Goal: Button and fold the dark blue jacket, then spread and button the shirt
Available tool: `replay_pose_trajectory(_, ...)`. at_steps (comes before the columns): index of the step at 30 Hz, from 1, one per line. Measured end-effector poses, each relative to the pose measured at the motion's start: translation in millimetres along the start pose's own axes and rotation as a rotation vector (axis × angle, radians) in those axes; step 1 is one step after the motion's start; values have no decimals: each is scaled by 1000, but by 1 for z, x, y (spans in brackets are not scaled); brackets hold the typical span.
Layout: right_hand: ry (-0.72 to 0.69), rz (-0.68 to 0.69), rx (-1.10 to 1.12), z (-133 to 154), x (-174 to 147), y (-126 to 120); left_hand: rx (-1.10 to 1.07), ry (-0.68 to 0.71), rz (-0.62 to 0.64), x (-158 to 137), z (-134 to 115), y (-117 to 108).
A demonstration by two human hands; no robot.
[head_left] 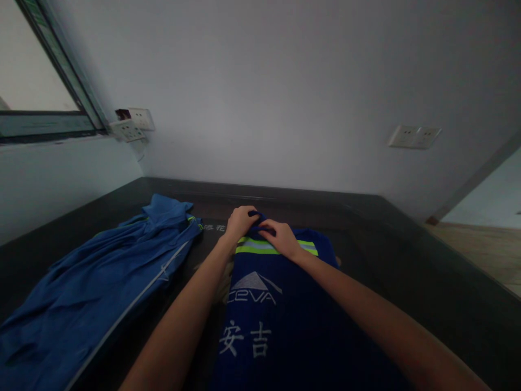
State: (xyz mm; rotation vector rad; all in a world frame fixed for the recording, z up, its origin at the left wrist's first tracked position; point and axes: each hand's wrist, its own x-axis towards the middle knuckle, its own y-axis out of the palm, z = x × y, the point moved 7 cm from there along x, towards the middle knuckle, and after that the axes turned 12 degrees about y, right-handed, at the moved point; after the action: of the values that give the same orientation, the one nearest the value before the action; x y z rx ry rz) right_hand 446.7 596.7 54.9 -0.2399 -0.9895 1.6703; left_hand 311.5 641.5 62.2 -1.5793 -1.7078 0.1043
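Note:
A dark blue work jacket [256, 271] lies on the dark counter in front of me, with a yellow-green and grey reflective stripe, a white logo and white characters on it. At its far end, my left hand [241, 220] pinches the bunched cloth just beyond the stripe. Close beside it, my right hand [283, 237] grips the same edge, thumb and fingers closed on the fabric. The two hands nearly meet. Part of the jacket's right side is hidden by my right forearm.
A lighter blue garment with white piping [122, 277] lies rumpled on the left of the dark counter [391, 250]. Some beige material [223, 285] shows under the jacket's left side. Wall sockets [414, 137] sit on the wall behind, and a window frame [44, 122] stands at the left.

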Motion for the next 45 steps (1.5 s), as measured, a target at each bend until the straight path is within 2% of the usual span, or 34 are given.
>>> replay_pose_trajectory(5, -61, -234, -8, 3, 8, -23, -60, 38, -1, 6, -9, -8)
replay_pose_trajectory(9, -85, -140, 7, 3, 23, -22, -80, 52, 4, 7, -13, -10)
replay_pose_trajectory(14, 75, -75, 125, -17, 43, -28, -229, 50, 57, 8, -10, -4)
replay_pose_trajectory(18, 216, -82, 161, -40, 61, -31, -456, -5, -9, 7, 3, 2)
replay_pose_trajectory(20, 285, -92, 192, -50, 72, -30, -504, -61, -49, 6, 15, 6)
replay_pose_trajectory(24, 396, -85, 201, -63, 95, -20, -393, -161, -226, 0, 41, 6)
replay_pose_trajectory(26, 400, -106, 158, -64, 103, -15, -351, -192, -296, -5, 50, 6)
replay_pose_trajectory(28, 376, -139, 101, -63, 105, -10, -325, -201, -346, -11, 56, 5)
replay_pose_trajectory(31, 364, -167, 10, -65, 100, 2, -265, -162, -356, -17, 56, 0)
replay_pose_trajectory(35, 395, -148, -91, -73, 88, 20, -34, 44, -295, -15, 32, -2)
replay_pose_trajectory(38, 364, -165, -138, -71, 83, 21, 56, 165, -116, -13, 15, 19)
replay_pose_trajectory(42, 211, -276, -133, -54, 72, -1, 64, 103, 87, -21, 24, 51)
replay_pose_trajectory(45, 99, -275, -135, -43, 46, -26, 96, 54, 174, -27, 37, 64)
